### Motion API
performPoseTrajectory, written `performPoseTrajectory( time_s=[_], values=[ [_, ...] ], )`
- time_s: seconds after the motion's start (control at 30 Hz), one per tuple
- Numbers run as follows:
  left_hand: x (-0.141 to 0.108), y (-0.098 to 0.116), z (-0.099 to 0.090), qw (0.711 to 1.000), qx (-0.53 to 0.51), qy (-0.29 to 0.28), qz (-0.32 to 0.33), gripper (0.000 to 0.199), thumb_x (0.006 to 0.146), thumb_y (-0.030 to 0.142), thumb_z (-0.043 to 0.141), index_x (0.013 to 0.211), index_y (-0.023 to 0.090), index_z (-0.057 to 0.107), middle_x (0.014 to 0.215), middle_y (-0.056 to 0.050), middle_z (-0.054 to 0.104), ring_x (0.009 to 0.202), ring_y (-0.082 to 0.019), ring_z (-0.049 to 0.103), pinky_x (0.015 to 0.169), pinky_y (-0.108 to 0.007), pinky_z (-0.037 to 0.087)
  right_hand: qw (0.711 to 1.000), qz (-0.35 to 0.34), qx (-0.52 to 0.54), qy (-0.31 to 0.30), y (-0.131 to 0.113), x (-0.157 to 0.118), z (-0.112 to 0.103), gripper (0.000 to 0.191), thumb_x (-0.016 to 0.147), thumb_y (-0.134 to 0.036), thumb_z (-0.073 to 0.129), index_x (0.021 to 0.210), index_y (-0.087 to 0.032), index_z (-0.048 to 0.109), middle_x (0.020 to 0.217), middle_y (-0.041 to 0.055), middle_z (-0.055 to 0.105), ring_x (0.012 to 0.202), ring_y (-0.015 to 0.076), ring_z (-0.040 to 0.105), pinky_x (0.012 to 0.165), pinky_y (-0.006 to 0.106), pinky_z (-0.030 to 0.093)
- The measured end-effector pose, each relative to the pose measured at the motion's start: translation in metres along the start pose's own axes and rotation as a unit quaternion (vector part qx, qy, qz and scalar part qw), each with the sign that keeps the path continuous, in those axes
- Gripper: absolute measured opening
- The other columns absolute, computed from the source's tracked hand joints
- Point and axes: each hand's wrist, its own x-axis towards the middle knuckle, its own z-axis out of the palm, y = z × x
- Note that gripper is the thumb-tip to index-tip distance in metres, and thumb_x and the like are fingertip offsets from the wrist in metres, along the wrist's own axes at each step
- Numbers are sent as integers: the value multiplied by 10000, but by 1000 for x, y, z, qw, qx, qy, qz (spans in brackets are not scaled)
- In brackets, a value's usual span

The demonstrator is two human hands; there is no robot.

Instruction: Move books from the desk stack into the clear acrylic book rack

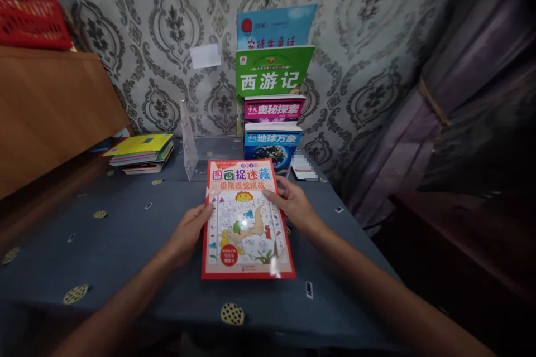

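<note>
A red-bordered children's picture book [247, 228] with Chinese lettering and a puzzle drawing on its cover is held between both hands over the table. My left hand [190, 234] grips its left edge, thumb on the cover. On the right edge, my right hand [295, 203] has its thumb over the upper part of the cover. Right behind it stands a stepped clear book rack [189, 142]. Its right side bears a blue book [274, 25] at the back, a green book [272, 72], a magenta book [274, 110] and a blue Earth book [272, 150] in front.
A stack of books [140, 153] with a yellow one on top lies left of the rack. A white item [304, 167], partly blurred out, is at the right. A wooden cabinet [54, 111] with a red basket [31, 5] borders the left; a curtain [402, 117] hangs right.
</note>
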Motion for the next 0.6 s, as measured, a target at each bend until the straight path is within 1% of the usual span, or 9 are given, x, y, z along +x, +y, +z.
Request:
performPoseTrajectory(
  time_s=[0.07, 0.1, 0.2, 0.3, 0.37, 0.4, 0.47, 0.53, 0.6],
  values=[
    [9, -8, -17, 983, 174, -52, -6, 528, 805, 695, 593, 772, 169, 621, 597, -43, 668, 498, -185, 630, 470, -283, 483, 997, 41, -71, 3, 18, 3, -7, 482, 779, -448, 751, 1146, -200, 560, 874, 60, 780, 673, 227, 741, 582, 351, 603],
    [13, -9, -26, 963, 266, -50, 10, 506, 839, 671, 554, 705, 184, 577, 577, -27, 642, 476, -168, 597, 474, -279, 463, 991, 55, -122, 11, 26, 4, -10, 446, 788, -423, 743, 1129, -191, 574, 854, 63, 777, 672, 231, 740, 567, 341, 591],
    [31, -6, -44, 886, 453, 16, 96, 396, 954, 499, 421, 760, 194, 583, 705, -38, 678, 641, -191, 635, 644, -317, 506, 952, 57, -299, 17, 34, 3, -18, 420, 842, -350, 701, 1202, -164, 589, 863, 78, 775, 726, 250, 745, 591, 330, 572],
    [49, -1, -40, 832, 523, 41, 180, 273, 976, 364, 421, 1022, 185, 621, 1029, -92, 710, 955, -245, 661, 863, -379, 518, 872, 41, -488, 16, 23, 0, -23, 440, 893, -360, 661, 1276, -156, 584, 875, 97, 768, 781, 289, 742, 673, 386, 573],
    [59, -3, -33, 807, 552, 32, 209, 263, 983, 316, 429, 1127, 178, 600, 1142, -113, 681, 1069, -266, 633, 944, -412, 503, 813, 6, -581, 38, 14, 1, -18, 395, 921, -363, 625, 1258, -157, 602, 975, 139, 759, 869, 325, 734, 728, 445, 580],
    [62, -6, -29, 799, 562, 22, 214, 266, 986, 303, 431, 1157, 174, 588, 1159, -118, 673, 1091, -273, 624, 963, -427, 501, 797, -28, -602, 35, 13, 2, -11, 360, 940, -345, 595, 1246, -157, 611, 1056, 160, 746, 944, 337, 724, 768, 470, 583],
    [68, -15, -25, 792, 570, 6, 219, 275, 991, 287, 432, 1200, 166, 563, 1171, -127, 671, 1100, -280, 624, 972, -448, 507, 794, -121, -595, -28, 15, 5, 9, 312, 971, -284, 532, 1240, -155, 624, 1223, 178, 699, 1131, 332, 670, 898, 496, 572],
    [71, -26, -25, 792, 565, 5, 232, 303, 986, 251, 428, 1256, 159, 530, 1201, -140, 666, 1127, -282, 625, 978, -456, 513, 795, -208, -551, -142, 24, 12, 33, 339, 997, -258, 489, 1303, -166, 602, 1343, 150, 653, 1282, 290, 592, 1058, 495, 508],
    [73, -37, -27, 793, 556, 18, 248, 343, 976, 202, 409, 1305, 157, 497, 1228, -150, 660, 1152, -277, 626, 988, -459, 515, 788, -245, -524, -209, 36, 20, 54, 425, 1011, -278, 473, 1402, -120, 533, 1476, 175, 554, 1400, 281, 491, 1149, 487, 440]
  ],
)
